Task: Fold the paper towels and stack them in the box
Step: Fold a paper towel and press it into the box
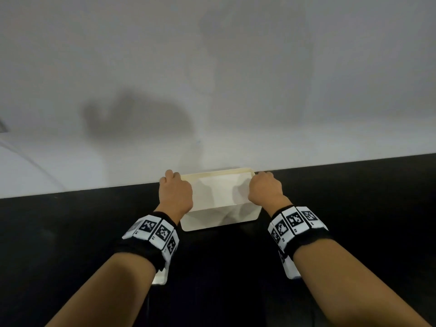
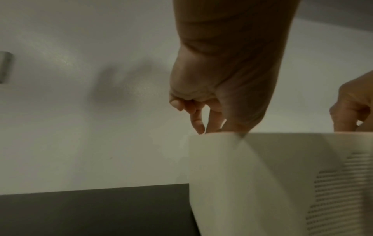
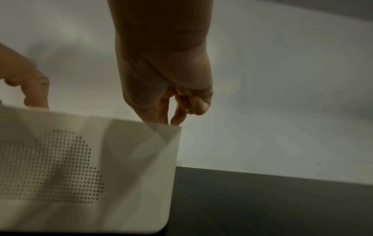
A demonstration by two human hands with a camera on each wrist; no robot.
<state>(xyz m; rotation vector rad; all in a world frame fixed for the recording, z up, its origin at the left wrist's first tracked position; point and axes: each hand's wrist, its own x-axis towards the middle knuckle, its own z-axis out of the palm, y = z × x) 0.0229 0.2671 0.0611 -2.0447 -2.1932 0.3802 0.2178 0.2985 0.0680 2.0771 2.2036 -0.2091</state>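
Observation:
A cream box (image 1: pixel 219 220) with a dotted front wall stands on the black table, right against the white wall. A white paper towel (image 1: pixel 219 192) lies across its open top, spanning from one hand to the other. My left hand (image 1: pixel 175 190) is curled at the box's far left corner and my right hand (image 1: pixel 264 188) at the far right corner. In the wrist views the left hand (image 2: pixel 220 102) and the right hand (image 3: pixel 161 89) reach down over the rim of the box (image 2: pixel 262 175) (image 3: pixel 101 159). Their thumbs and forefingers pinch inside it, hidden by the rim.
The black table (image 1: pixel 354 208) stretches left, right and toward me. The white wall (image 1: pixel 236 79) rises directly behind the box. A thin cable (image 1: pixel 30 161) curves down the wall at far left, near a small grey fixture (image 2: pixel 5 67).

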